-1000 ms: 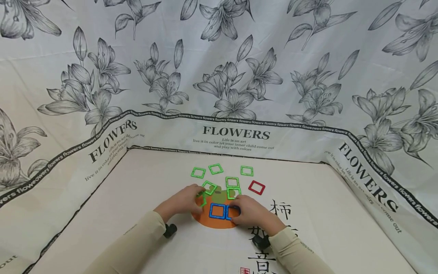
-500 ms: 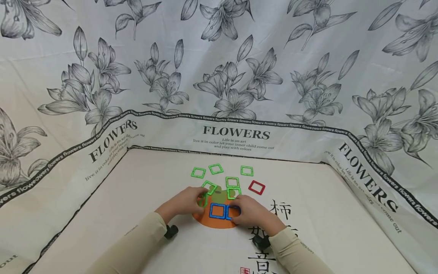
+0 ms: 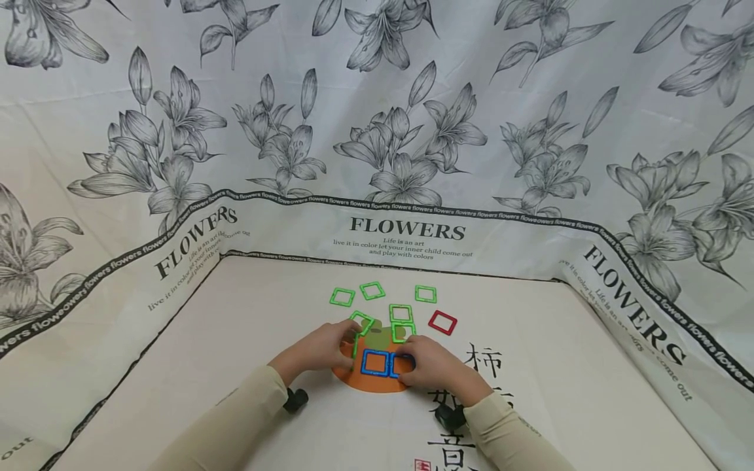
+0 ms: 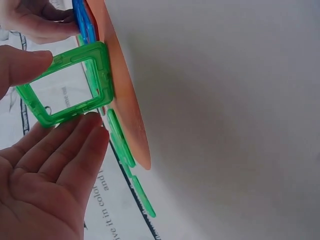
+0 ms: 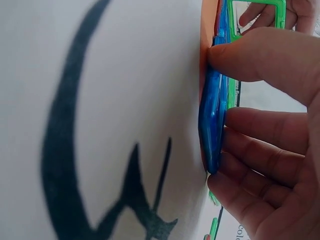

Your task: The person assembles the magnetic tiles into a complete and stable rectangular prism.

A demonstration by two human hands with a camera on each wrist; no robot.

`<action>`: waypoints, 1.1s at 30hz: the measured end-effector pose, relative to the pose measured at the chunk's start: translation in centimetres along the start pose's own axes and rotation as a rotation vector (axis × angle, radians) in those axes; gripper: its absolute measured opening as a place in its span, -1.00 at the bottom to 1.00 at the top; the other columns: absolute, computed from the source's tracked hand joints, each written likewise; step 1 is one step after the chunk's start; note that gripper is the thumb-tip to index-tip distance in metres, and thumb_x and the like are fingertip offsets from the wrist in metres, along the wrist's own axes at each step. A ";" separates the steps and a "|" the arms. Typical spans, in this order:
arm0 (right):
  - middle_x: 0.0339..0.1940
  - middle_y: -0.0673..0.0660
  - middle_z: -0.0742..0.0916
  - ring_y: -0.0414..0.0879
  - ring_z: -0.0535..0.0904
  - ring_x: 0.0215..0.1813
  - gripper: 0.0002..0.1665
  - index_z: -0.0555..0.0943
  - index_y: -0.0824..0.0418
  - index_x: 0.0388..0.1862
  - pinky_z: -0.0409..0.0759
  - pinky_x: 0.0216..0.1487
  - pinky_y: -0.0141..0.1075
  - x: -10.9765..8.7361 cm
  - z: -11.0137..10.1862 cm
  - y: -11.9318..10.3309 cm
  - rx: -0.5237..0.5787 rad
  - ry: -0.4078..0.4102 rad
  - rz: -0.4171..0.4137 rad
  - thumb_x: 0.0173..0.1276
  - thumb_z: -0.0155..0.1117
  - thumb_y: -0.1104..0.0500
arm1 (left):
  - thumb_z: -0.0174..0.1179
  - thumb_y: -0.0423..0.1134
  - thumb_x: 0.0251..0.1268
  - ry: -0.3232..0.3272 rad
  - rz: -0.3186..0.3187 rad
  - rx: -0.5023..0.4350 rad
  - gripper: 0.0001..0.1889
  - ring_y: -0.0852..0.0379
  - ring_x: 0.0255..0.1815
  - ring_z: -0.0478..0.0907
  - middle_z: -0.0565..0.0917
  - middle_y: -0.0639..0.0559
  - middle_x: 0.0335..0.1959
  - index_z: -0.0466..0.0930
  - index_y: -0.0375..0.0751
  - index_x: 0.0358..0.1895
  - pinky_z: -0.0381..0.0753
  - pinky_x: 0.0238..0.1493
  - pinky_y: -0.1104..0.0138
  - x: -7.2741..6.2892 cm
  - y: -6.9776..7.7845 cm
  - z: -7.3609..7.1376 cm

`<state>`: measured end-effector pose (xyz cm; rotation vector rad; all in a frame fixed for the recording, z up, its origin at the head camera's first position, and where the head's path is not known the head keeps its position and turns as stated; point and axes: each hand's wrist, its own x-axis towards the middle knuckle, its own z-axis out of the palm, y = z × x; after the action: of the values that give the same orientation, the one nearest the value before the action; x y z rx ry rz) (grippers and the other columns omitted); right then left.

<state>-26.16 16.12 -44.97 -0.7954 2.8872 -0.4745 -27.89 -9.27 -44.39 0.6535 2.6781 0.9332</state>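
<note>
Frame of green plastic (image 4: 104,75), tipped up on edge, stands at the left side of an orange print (image 3: 371,384); the left hand (image 3: 323,348) pinches it between thumb and fingers. A narrow gap parts it from a flat blue frame (image 3: 375,374), whose far side meets a second blue frame (image 5: 212,115) gripped by the right hand (image 3: 434,367). Just past the left fingers lies an askew green frame (image 3: 368,327); farther right, two green frames (image 3: 402,323) meet edge to edge, a red frame (image 3: 453,326) near them. White tabletop (image 3: 253,314) stretches broadly leftward to the floral cloth wall (image 3: 483,186); black lettering (image 5: 58,140) lies rightward.
</note>
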 end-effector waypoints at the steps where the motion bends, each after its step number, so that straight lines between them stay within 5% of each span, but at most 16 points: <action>1: 0.00 0.08 0.64 -0.09 0.50 -0.01 -0.49 0.68 0.17 0.02 0.55 0.07 -0.11 0.0 0.0 0.0 0.001 0.000 -0.001 0.09 0.43 -0.01 | 0.41 -0.20 -0.02 -0.001 0.004 -0.007 -0.33 0.00 0.23 0.53 0.61 -0.06 0.18 0.40 -0.17 0.24 0.47 0.27 0.06 0.0 0.0 0.0; 33: 0.03 0.09 0.64 -0.08 0.50 -0.01 -0.49 0.67 0.19 0.03 0.56 0.09 -0.10 0.1 0.0 0.3 -0.003 0.002 -0.013 0.11 0.41 -0.01 | 0.39 -0.23 0.01 -0.017 0.021 -0.062 -0.35 0.00 0.30 0.48 0.56 -0.03 0.25 0.37 -0.13 0.24 0.38 0.36 0.04 0.7 0.2 0.7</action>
<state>-26.38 16.34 -45.04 -0.8151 2.8869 -0.4723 -28.20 -8.39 -44.84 0.6738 2.6210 1.0070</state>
